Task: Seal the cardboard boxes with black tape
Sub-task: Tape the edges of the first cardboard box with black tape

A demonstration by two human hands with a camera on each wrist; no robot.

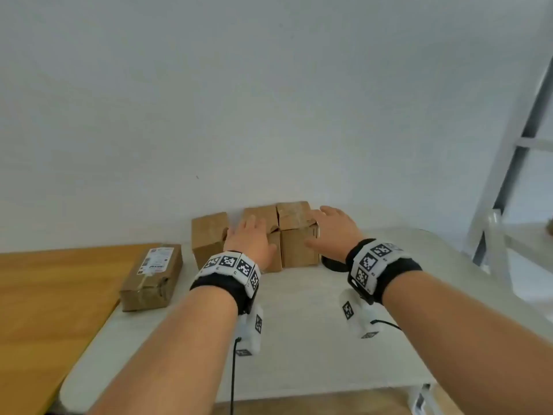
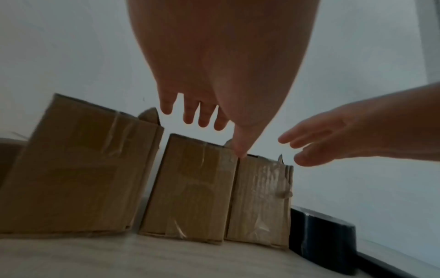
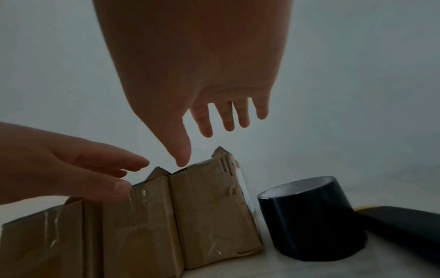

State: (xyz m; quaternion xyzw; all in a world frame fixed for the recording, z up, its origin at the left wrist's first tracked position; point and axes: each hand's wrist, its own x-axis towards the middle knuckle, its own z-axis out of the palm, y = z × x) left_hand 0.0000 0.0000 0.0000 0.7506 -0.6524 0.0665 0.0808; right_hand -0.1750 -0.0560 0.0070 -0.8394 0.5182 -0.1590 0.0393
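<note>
Three brown cardboard boxes stand in a row against the wall: a left box [image 1: 209, 238], a middle box [image 1: 261, 218] and a right box [image 1: 299, 245]. Their top flaps stick up a little. My left hand [image 1: 250, 233] hovers with spread fingers over the middle box [image 2: 192, 188], its thumb tip near the seam with the right box [image 2: 259, 197]. My right hand [image 1: 330, 226] is spread above the right box [image 3: 209, 206], holding nothing. A black tape roll [image 3: 309, 216] stands on end just right of that box, partly hidden behind my right wrist in the head view.
A fourth, flat box with a shipping label [image 1: 152, 277] lies at the left, half on a wooden tabletop [image 1: 45, 295]. The boxes stand on a white table [image 1: 299, 324]. A dark flat object [image 3: 404, 227] lies right of the tape. A metal frame [image 1: 523, 139] rises at the right.
</note>
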